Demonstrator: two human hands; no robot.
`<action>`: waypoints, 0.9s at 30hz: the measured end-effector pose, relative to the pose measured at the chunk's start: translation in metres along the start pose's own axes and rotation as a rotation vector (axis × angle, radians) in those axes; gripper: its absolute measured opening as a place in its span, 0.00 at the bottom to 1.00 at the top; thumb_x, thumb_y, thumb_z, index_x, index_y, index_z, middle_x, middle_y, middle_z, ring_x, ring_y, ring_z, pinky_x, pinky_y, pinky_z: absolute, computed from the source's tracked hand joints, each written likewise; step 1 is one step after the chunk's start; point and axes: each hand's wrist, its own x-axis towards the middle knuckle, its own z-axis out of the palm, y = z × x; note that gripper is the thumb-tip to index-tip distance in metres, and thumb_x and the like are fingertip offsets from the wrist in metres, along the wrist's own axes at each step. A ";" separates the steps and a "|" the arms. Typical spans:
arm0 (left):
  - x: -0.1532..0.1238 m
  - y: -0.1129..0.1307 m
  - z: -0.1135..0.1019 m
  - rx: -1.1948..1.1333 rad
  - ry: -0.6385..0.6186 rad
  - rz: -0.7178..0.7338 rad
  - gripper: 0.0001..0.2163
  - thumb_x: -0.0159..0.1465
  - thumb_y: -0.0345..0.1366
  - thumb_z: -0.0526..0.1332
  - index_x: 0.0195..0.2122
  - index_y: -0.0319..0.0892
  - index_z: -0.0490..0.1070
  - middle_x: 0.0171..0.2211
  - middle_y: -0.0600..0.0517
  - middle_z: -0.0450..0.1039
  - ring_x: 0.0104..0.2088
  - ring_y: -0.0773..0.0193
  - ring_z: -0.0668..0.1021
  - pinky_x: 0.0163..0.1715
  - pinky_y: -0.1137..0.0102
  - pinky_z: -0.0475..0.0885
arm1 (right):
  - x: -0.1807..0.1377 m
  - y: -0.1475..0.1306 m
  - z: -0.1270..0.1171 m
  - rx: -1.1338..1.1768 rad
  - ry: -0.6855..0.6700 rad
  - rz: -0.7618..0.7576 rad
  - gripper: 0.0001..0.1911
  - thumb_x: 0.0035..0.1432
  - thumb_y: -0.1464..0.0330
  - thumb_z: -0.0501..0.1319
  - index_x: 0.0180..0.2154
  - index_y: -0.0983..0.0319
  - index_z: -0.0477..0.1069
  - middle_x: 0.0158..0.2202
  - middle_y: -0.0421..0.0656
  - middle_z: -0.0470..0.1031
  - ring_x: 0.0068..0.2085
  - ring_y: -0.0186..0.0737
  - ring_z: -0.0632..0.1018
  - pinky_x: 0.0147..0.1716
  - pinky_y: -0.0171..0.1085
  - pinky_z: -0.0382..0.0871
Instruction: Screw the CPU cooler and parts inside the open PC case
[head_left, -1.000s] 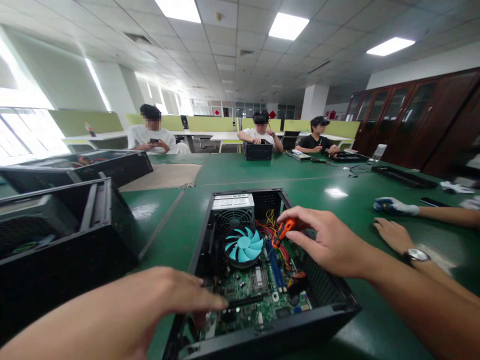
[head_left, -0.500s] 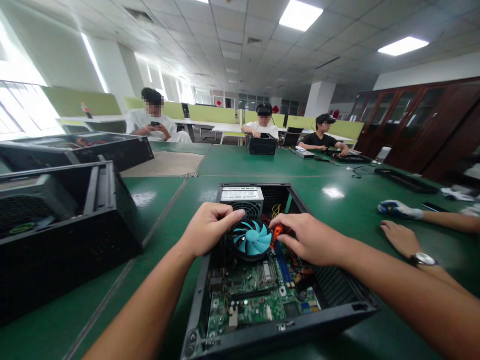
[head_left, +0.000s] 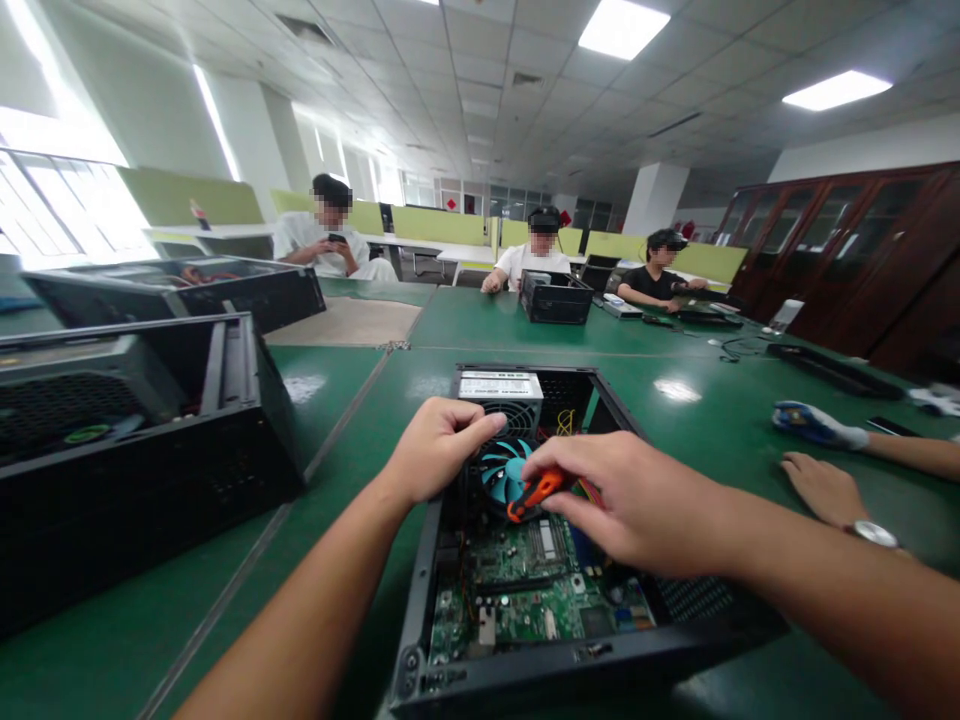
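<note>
An open black computer case (head_left: 420, 640) lies flat on the green table (head_left: 352, 440), showing a green motherboard (head_left: 525, 600), a teal cooler fan (head_left: 504, 470) and a power supply (head_left: 501, 387). My left hand (head_left: 439, 447) rests with curled fingers on the left edge of the fan. My right hand (head_left: 637, 500) is closed on an orange-handled screwdriver (head_left: 534, 493), held just over the fan's right side.
Two more open black cases (head_left: 135, 440) (head_left: 187, 290) stand at the left. Another person's bare hand with a watch (head_left: 825, 487) and gloved hand (head_left: 814, 424) lie on the table at right. Three people sit at the far end, one behind a small black case (head_left: 556, 297).
My left hand went from the case's near edge up to the fan. My right hand carried the screwdriver left, over the fan. The view shifted slightly.
</note>
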 end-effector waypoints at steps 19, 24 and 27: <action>0.000 -0.013 0.001 -0.111 0.127 0.016 0.22 0.64 0.48 0.59 0.17 0.42 0.63 0.15 0.58 0.57 0.20 0.69 0.61 0.23 0.71 0.56 | 0.038 0.005 0.048 -0.425 -0.137 0.016 0.15 0.69 0.60 0.58 0.47 0.66 0.68 0.34 0.52 0.80 0.34 0.51 0.81 0.32 0.43 0.72; -0.003 -0.084 -0.002 -0.241 0.832 -0.085 0.14 0.57 0.49 0.61 0.29 0.44 0.68 0.27 0.54 0.67 0.32 0.61 0.70 0.35 0.70 0.67 | -0.005 -0.017 0.019 0.132 0.389 -0.008 0.14 0.67 0.71 0.54 0.53 0.57 0.59 0.42 0.46 0.75 0.40 0.40 0.77 0.38 0.38 0.74; -0.006 -0.128 -0.008 -0.275 0.778 -0.257 0.16 0.51 0.50 0.66 0.29 0.43 0.70 0.24 0.55 0.67 0.26 0.62 0.69 0.27 0.70 0.63 | -0.055 -0.036 0.016 0.346 0.362 -0.052 0.18 0.67 0.68 0.57 0.56 0.52 0.58 0.32 0.40 0.72 0.28 0.37 0.74 0.25 0.33 0.71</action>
